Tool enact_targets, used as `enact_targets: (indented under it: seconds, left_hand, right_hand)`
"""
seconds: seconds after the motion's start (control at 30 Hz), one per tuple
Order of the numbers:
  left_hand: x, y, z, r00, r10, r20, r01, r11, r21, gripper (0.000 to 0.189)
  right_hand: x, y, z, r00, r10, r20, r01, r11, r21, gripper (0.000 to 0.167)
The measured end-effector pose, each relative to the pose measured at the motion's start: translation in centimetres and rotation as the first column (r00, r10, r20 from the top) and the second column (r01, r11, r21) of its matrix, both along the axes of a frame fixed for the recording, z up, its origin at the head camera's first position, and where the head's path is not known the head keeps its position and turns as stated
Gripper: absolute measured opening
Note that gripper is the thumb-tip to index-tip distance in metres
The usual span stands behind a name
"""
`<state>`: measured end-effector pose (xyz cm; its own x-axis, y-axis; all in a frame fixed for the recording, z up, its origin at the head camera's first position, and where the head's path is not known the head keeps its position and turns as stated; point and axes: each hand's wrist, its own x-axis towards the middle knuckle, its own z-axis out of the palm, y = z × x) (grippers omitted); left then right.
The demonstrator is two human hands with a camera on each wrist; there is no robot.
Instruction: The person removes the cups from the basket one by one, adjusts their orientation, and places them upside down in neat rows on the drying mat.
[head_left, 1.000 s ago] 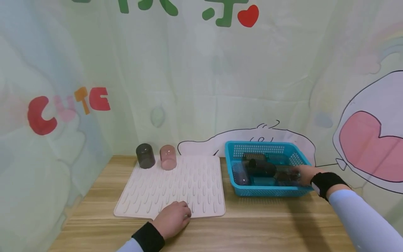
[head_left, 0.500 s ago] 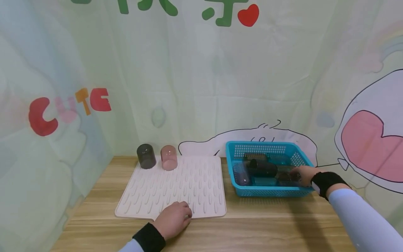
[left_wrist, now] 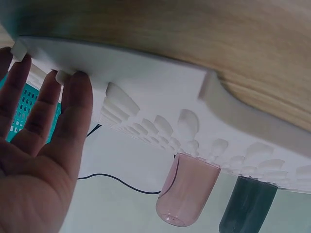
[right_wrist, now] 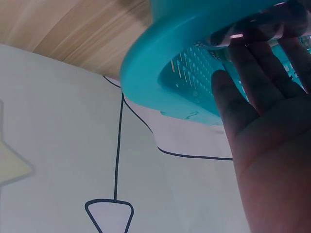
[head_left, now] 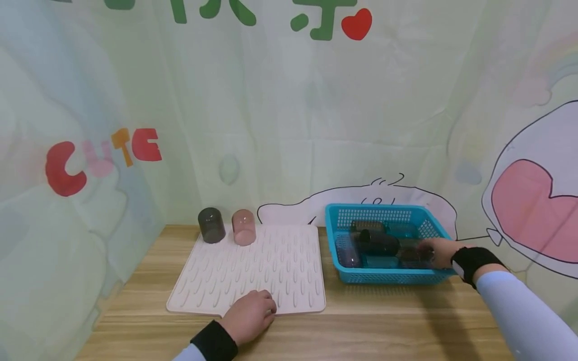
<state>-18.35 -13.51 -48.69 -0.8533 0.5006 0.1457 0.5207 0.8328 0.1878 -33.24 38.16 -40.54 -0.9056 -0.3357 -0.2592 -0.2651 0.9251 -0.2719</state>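
Observation:
In the head view my left hand rests at the front edge of a white ribbed drying mat. Its fingertips touch the mat's edge in the left wrist view, fingers loosely bent. A dark grey cup and a pink cup stand upside down at the mat's back left. My right hand reaches into the right end of a blue plastic basket. There its fingertips touch a dark see-through cup; in the right wrist view the fingers look nearly straight and partly hidden by the cup.
Inside the basket lie several more cups: a black one, a purplish one and a teal one. Basket and mat stand side by side on a wooden table. A printed curtain hangs directly behind them.
The right hand stays at the same end of the basket, its fingers shifting slightly on the dark cup. The left hand stays at the mat. The head view shifts a little.

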Motion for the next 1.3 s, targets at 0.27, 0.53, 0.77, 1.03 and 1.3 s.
enact_targets:
  seconds: [0.27,0.53,0.77,1.03,1.3]
  left_hand:
    - [0.0,-0.1,0.0,1.0,-0.01,-0.012,0.01,1.0,-0.002,0.004]
    - [0.0,0.0,-0.1,1.0,-0.007,-0.008,0.007,1.0,0.003,0.004]
    - [-0.1,-0.1,-0.2,1.0,0.0,-0.014,0.0,1.0,0.005,0.004]
    - [-0.1,-0.1,-0.2,1.0,-0.001,-0.01,0.001,1.0,0.001,0.004]
    - [-0.1,0.0,-0.1,1.0,0.005,-0.007,-0.005,1.0,-0.003,0.005]
  right_hand:
    - [1.1,-0.7,1.7,1.0,0.011,0.019,-0.01,0.999,-0.036,0.048]
    - [0.5,0.3,1.4,0.999,-0.037,0.03,0.039,0.997,-0.067,0.057]
    - [2.0,-1.1,3.4,1.0,-0.028,0.002,0.028,0.992,-0.121,0.058]
    - [2.9,-2.5,4.8,0.997,0.034,-0.076,-0.044,0.99,-0.137,0.054]
    - [3.4,-4.4,5.6,0.985,0.065,-0.162,-0.086,0.988,-0.125,0.056]
